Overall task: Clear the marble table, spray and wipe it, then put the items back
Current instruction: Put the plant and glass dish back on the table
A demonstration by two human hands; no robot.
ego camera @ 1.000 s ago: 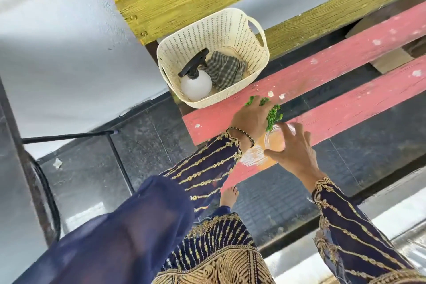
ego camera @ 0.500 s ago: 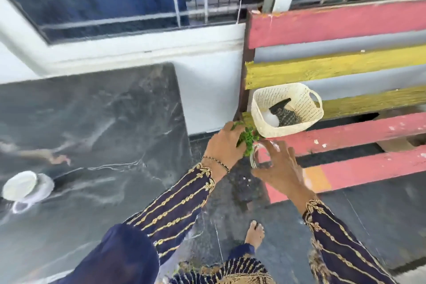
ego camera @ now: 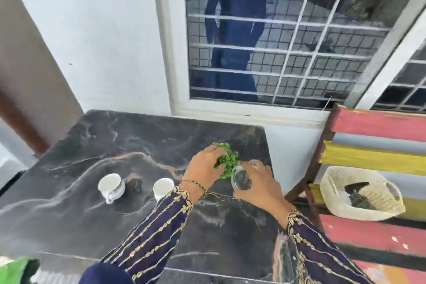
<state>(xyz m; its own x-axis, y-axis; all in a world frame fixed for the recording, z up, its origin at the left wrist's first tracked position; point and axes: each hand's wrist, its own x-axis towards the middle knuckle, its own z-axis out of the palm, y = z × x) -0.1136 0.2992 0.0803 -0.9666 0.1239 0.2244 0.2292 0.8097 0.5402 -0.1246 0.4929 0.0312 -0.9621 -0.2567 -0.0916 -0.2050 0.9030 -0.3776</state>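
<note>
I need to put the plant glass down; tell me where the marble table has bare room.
The marble table is bare along the back by the wall, and across the near strip in front of the two cups. The right side is crowded: both hands hold the glass there.

Both arms reach forward, left hand (ego camera: 204,167) and right hand (ego camera: 258,183) close together, fingers curled in grip.

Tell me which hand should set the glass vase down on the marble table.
Right. The right hand wraps the glass vase just above the marble table, near its right edge. The left hand only steadies the green sprigs.
</note>
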